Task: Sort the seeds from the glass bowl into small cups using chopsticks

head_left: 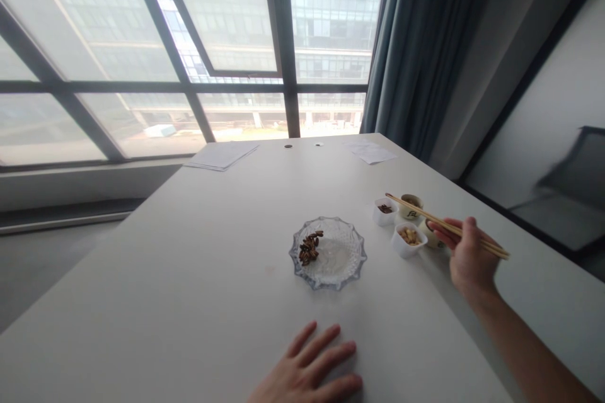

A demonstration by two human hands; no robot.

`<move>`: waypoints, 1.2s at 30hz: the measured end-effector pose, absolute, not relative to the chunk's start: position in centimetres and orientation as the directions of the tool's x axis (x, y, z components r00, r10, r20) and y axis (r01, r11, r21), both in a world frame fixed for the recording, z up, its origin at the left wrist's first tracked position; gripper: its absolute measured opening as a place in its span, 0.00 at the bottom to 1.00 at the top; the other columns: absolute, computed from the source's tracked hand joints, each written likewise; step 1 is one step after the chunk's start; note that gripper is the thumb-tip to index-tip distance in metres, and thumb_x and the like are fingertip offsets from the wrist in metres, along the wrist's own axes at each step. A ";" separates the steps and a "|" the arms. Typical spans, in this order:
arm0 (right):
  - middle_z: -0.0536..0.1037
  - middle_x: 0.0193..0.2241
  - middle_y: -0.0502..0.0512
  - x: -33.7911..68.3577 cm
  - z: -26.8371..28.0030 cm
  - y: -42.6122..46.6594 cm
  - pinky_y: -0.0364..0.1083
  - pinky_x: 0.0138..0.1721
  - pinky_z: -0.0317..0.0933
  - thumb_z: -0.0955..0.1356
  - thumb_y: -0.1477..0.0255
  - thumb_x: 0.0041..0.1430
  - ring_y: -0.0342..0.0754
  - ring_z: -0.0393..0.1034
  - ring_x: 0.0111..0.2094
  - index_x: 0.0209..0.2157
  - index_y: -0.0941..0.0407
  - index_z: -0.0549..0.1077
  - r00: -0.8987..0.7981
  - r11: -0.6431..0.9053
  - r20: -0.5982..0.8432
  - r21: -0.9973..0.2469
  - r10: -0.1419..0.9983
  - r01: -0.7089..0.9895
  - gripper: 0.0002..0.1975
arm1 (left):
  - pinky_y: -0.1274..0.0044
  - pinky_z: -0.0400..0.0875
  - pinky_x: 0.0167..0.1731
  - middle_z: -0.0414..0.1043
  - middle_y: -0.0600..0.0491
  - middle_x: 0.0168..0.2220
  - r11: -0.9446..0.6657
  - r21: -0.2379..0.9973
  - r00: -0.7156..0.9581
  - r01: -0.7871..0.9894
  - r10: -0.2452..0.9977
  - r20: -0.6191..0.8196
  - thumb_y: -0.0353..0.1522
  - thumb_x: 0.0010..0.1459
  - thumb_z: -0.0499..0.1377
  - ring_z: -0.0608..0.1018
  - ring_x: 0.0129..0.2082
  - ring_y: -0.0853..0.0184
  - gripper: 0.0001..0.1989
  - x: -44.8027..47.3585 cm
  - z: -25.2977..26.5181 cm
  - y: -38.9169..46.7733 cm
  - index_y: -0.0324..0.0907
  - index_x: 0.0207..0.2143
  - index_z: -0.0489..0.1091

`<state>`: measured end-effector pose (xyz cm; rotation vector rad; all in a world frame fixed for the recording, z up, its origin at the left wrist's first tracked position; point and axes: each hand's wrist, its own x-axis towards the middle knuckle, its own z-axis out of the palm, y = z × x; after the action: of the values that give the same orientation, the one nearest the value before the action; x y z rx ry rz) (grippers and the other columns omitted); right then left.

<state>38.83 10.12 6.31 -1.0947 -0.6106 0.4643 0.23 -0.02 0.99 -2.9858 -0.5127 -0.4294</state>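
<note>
My right hand [467, 252] grips a pair of wooden chopsticks [425, 215], their tips pointing left above the small containers. Below the tips is a white plastic cup [385, 219] with a few dark brown pieces in it. Nearer to me, a second white cup [405, 249] holds pale tan nuts or similar bits [409, 237]. A scalloped clear glass plate [347, 271] bears a heap of dark brown, seed-like pieces [310, 249] on its left side. My left hand [314, 365] lies flat on the table in front of the plate, fingers spread, holding nothing.
Two cream-coloured small cups stand behind the chopsticks, one cup [409, 213] with dark writing, the other [432, 239] partly hidden by my fingers. Papers [222, 155] lie at the white table's [212, 252] far left, more sheets [371, 151] far right. Beyond are windows and a dark curtain [420, 44].
</note>
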 end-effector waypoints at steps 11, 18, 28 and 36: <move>0.82 0.23 0.60 38.2 6.5 9.7 0.48 0.28 0.78 0.70 0.53 0.67 0.54 0.82 0.25 0.33 0.59 0.79 0.719 0.390 0.221 -0.918 0.659 -0.075 0.22 | 0.61 0.49 0.74 0.64 0.56 0.72 -0.943 -0.018 0.903 0.333 0.313 0.295 0.32 0.71 0.66 0.65 0.73 0.58 0.25 0.2 1.3 0.0 0.53 0.67 0.68; 0.83 0.24 0.57 36.7 6.4 9.3 0.51 0.27 0.79 0.73 0.48 0.62 0.55 0.82 0.24 0.35 0.60 0.79 0.680 0.388 0.260 -0.921 0.686 -0.040 0.26 | 0.62 0.49 0.74 0.65 0.55 0.71 -0.941 -0.005 0.895 0.337 0.319 0.312 0.32 0.71 0.67 0.65 0.73 0.59 0.26 0.2 1.2 0.0 0.54 0.67 0.69; 0.86 0.29 0.59 33.8 6.7 8.0 0.46 0.31 0.81 0.78 0.51 0.58 0.54 0.85 0.27 0.35 0.59 0.81 0.548 0.382 0.299 -0.923 0.782 -0.041 0.23 | 0.61 0.50 0.74 0.65 0.56 0.71 -0.942 -0.020 0.900 0.334 0.312 0.304 0.33 0.70 0.68 0.66 0.72 0.59 0.25 0.2 1.4 0.1 0.54 0.67 0.70; 0.88 0.35 0.59 32.7 6.5 7.3 0.45 0.35 0.82 0.81 0.58 0.55 0.54 0.87 0.32 0.34 0.57 0.85 0.413 0.318 0.232 -0.936 0.881 -0.151 0.16 | 0.62 0.52 0.74 0.67 0.56 0.70 -0.943 -0.035 0.894 0.331 0.301 0.332 0.34 0.71 0.67 0.67 0.71 0.59 0.24 0.3 1.4 0.2 0.54 0.66 0.70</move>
<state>32.66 7.28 6.52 -1.0124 -0.8889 0.8115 0.25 0.18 1.40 -2.9688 -0.4963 -0.4977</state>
